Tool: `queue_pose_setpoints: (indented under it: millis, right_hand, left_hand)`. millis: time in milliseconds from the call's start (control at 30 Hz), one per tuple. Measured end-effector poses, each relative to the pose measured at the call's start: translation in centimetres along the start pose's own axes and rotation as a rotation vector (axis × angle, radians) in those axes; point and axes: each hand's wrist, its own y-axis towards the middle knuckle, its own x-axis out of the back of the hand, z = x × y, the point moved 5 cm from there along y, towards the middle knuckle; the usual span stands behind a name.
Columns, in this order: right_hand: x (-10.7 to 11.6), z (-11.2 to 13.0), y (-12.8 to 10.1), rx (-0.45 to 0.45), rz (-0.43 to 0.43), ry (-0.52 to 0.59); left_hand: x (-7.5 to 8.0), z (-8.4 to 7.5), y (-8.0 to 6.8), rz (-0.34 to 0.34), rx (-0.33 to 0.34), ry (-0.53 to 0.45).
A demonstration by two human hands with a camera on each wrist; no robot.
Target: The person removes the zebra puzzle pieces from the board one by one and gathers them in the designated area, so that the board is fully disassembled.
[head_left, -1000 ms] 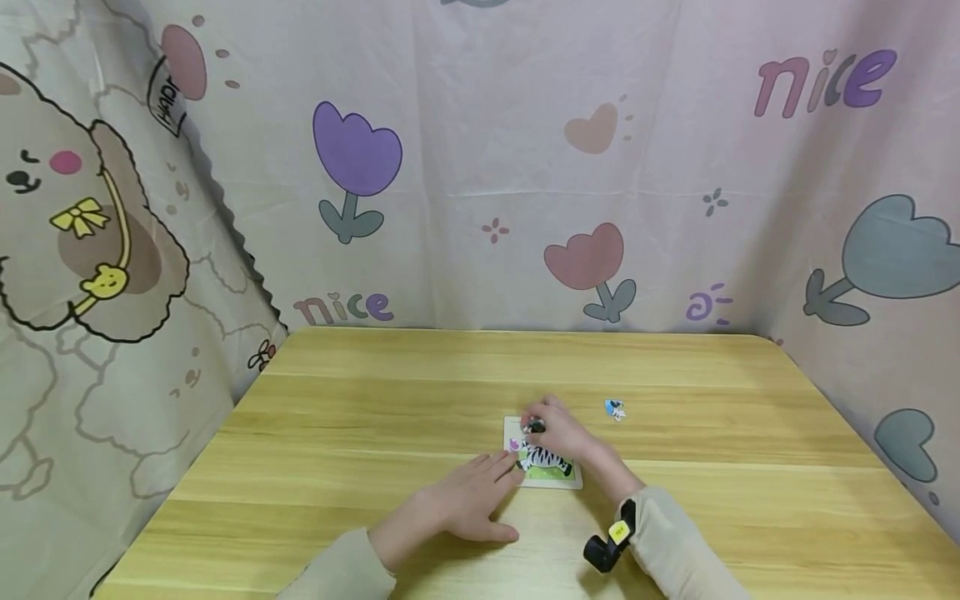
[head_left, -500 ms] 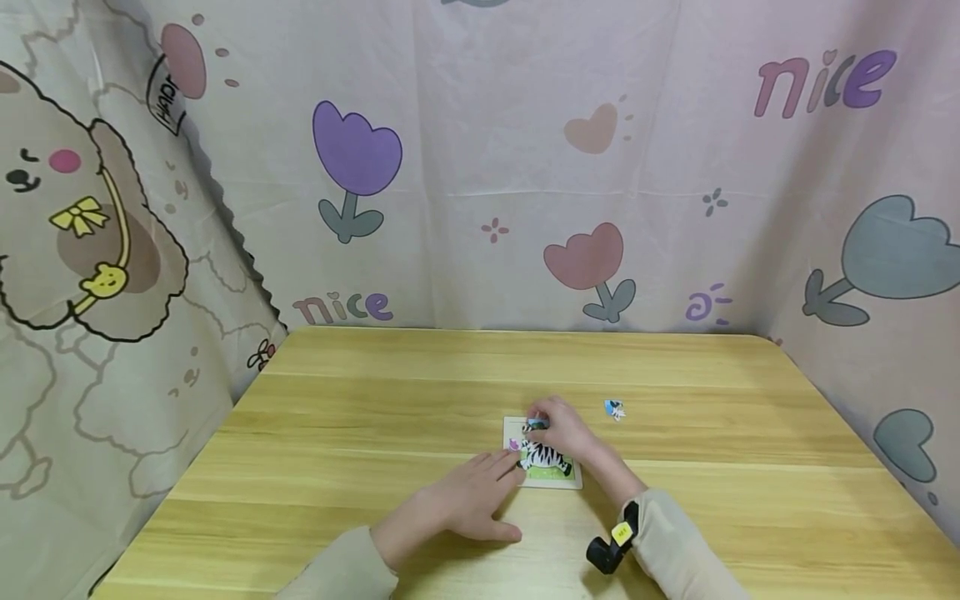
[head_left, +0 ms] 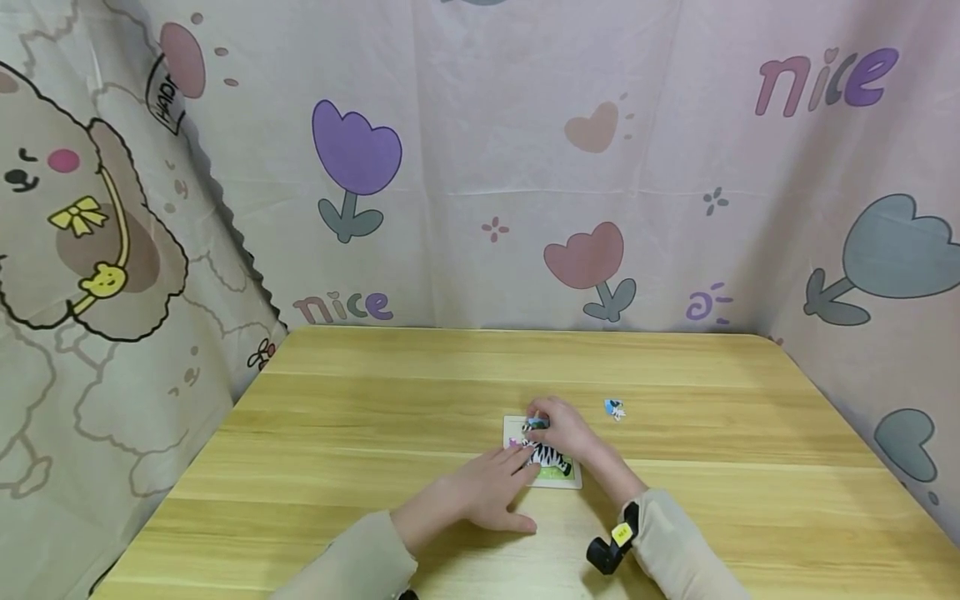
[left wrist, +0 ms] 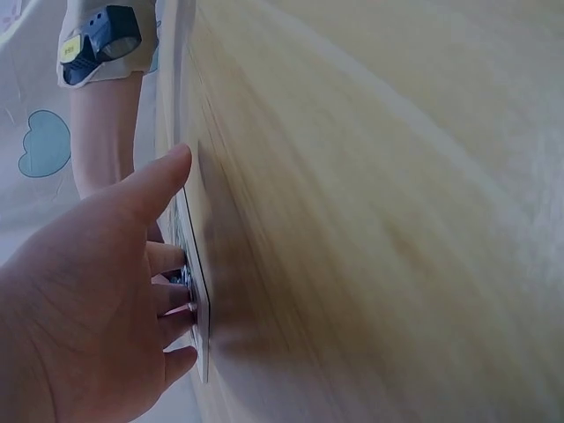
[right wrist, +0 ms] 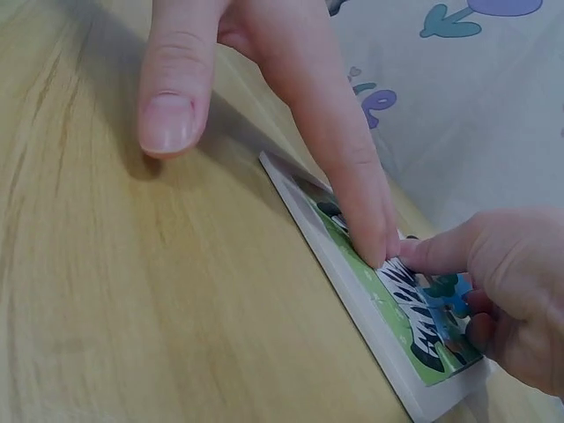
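Note:
A small puzzle board (right wrist: pixel 348 291) with a pale rim lies on the table, showing a striped zebra (head_left: pixel 551 458) on green grass. My left hand (head_left: pixel 491 493) reaches in from the left, its extended fingertips resting on the zebra picture and its thumb spread out over the table. At the board's upper part, my right hand (head_left: pixel 566 429) pinches a puzzle piece (head_left: pixel 536 424) with blue on it between thumb and fingers. The fingers cover much of that piece, so whether it sits flat in the board cannot be seen.
One loose puzzle piece (head_left: pixel 615 409), blue, white and black, lies on the wooden table (head_left: pixel 360 417) right of the board. A printed curtain (head_left: pixel 465 167) hangs behind the table and along its sides. A black wrist camera (head_left: pixel 611 546) is strapped to the right wrist.
My left hand has shifted slightly right, its fingertips further over the zebra. Earlier my right hand moved a little to the right at the board's top; since then it has stayed nearly still.

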Motion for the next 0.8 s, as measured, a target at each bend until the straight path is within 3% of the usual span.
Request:
queue_pose_setpoints:
  millis: [500, 800]
  right_hand:
    - [0.3, -0.5, -0.1, -0.049, 0.031, 0.102]
    - [1.5, -1.4, -0.5, -0.067, -0.095, 0.186]
  left_hand:
    - [0.2, -0.1, 0.1, -0.014, -0.002, 0.021]
    - [0.0, 0.0, 0.0, -0.009, -0.003, 0.031]
